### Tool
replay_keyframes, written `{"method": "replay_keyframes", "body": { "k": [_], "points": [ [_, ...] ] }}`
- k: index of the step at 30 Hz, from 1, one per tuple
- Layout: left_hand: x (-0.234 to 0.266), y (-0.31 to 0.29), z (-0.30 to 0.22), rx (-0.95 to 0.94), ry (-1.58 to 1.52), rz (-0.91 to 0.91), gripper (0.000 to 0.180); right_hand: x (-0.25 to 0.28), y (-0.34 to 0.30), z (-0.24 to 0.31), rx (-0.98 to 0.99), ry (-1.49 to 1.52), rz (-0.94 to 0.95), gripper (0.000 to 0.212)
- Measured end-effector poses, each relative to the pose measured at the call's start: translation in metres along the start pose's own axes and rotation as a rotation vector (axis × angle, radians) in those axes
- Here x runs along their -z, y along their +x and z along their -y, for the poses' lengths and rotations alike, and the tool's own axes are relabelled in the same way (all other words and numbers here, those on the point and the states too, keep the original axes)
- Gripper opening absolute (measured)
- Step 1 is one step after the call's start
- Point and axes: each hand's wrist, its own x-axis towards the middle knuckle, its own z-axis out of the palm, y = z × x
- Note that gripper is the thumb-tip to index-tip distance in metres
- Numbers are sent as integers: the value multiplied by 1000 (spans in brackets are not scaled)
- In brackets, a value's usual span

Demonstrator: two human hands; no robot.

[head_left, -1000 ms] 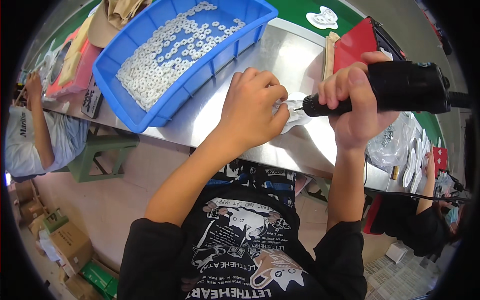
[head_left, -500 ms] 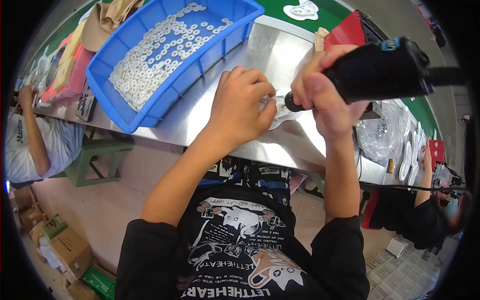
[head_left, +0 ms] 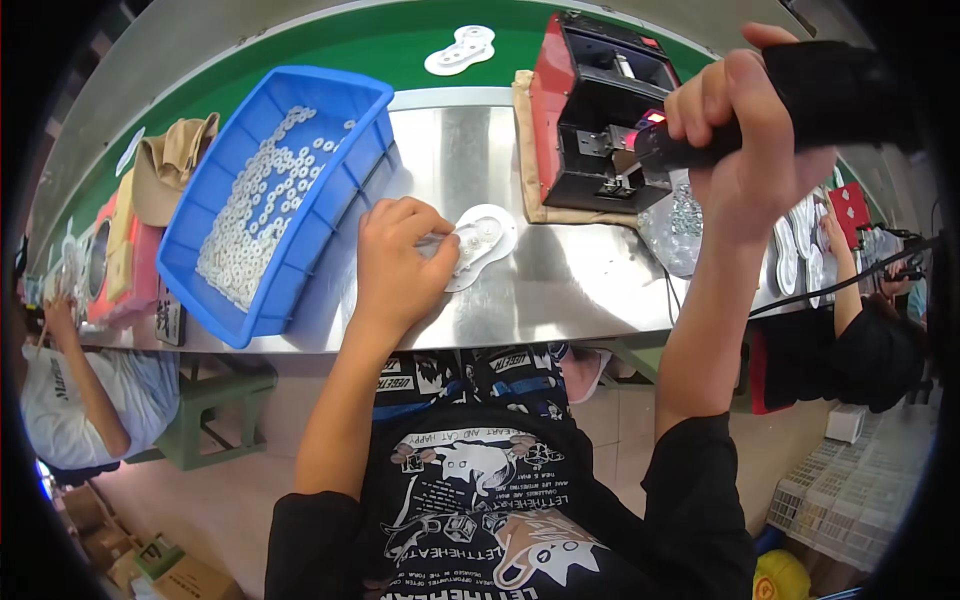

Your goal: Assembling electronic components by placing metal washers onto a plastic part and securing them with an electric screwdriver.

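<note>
Blue plastic bin [head_left: 325, 220] of small white toothed wheels [head_left: 240, 250], leftmost on steel worktable [head_left: 560, 300]. Left hand [head_left: 400, 255], fingers curled at left edge of white two-lobed plastic housing [head_left: 484, 235], firmness of grip hidden; housing flat on steel, best steadied there, unturned. Red-and-black screw feeder [head_left: 597, 95], right of housing. Right hand [head_left: 755, 130], wrapped round black electric screwdriver [head_left: 835, 95], bit at feeder's front, contact impossible to tell; best aligned squarely with outlet, unforced.

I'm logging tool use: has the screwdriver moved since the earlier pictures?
Yes: judged against the machine, the screwdriver has gone forward and to the right, from the white part to the machine's front.
</note>
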Motion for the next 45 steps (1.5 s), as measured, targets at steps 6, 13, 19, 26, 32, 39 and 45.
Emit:
{"method": "replay_keyframes", "body": {
  "k": [6, 13, 19, 26, 32, 39, 45],
  "points": [
    [3, 4, 2, -25, 60, -10, 10, 14, 0, -29, -112, -65, -126, 22],
    [3, 4, 0, 14, 39, 5, 11, 17, 1, -37, -155, -54, -182, 16],
    [1, 1, 2, 8, 28, -9, 8, 38, 0, -35, -217, 42, -9, 27],
    [3, 1, 2, 5, 32, -5, 8, 31, -9, -32, -162, 66, -28, 30],
    [2, 1, 8, -46, -14, -49, 9, -33, -45, -9, -241, 135, 20, 34],
    [4, 2, 6, -19, -6, -47, 8, -77, -62, -39, -317, 279, 75, 26],
    [2, 0, 4, 32, -31, -27, 5, -85, -70, -52, -379, 272, 60, 24]
  ]
}}
